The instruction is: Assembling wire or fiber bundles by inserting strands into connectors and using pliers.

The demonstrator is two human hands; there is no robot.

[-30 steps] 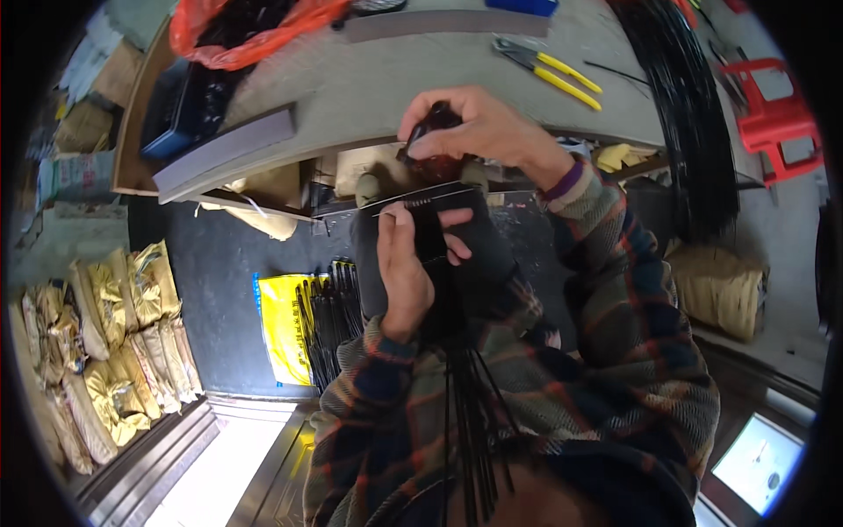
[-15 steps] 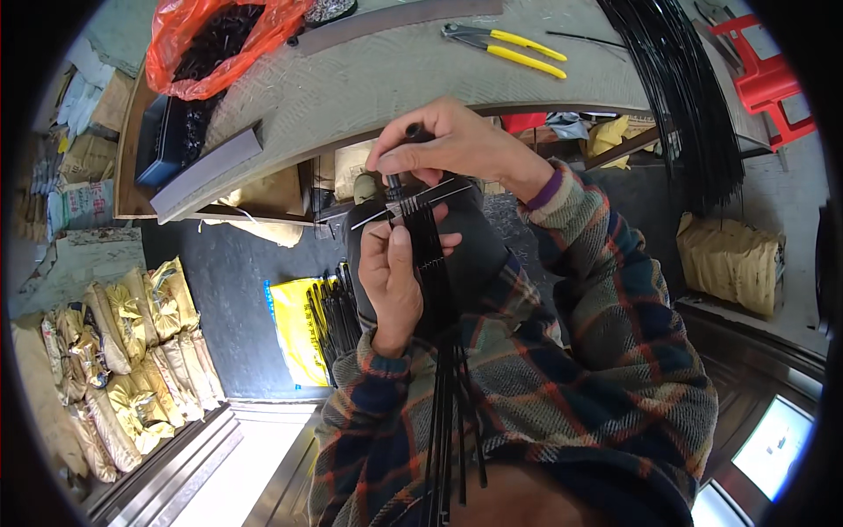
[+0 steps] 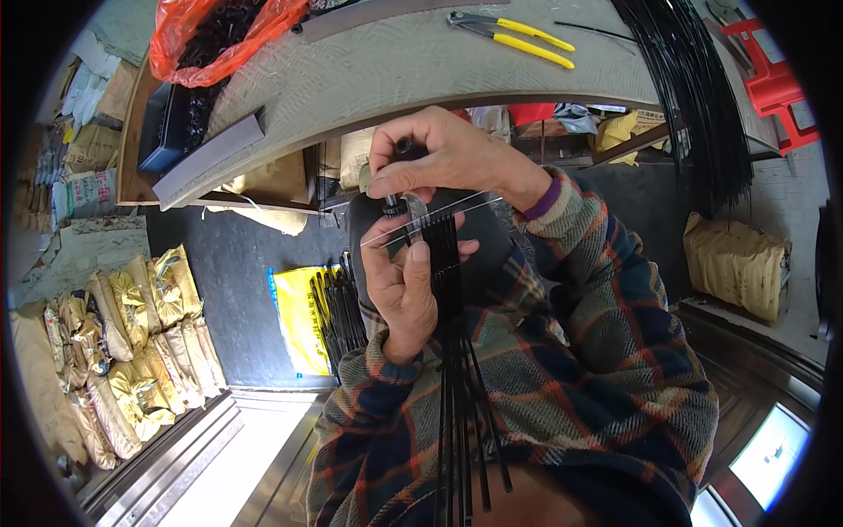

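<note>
My left hand [image 3: 406,283] grips a bundle of thin black rods [image 3: 457,369] near its top end; the rods hang down over my lap. A thin clear strip [image 3: 439,217] crosses the bundle's top, pinched under my left thumb. My right hand [image 3: 439,151] is closed just above, fingers curled around a small black tool [image 3: 402,147] that touches the top of the bundle. Both hands are held below the front edge of a grey workbench [image 3: 421,70].
On the bench lie yellow-handled pliers [image 3: 518,33], a red bag of black parts [image 3: 219,35], a grey flat bar [image 3: 211,156] and a long sheaf of black rods [image 3: 694,97]. Below: a yellow bag with black rods [image 3: 312,316], stacked sacks [image 3: 132,334], a red stool [image 3: 777,70].
Both hands have shifted slightly left and lower in view as the head moved; the right hand now sits more directly over the bundle's top. The grip on the rods is unchanged.
</note>
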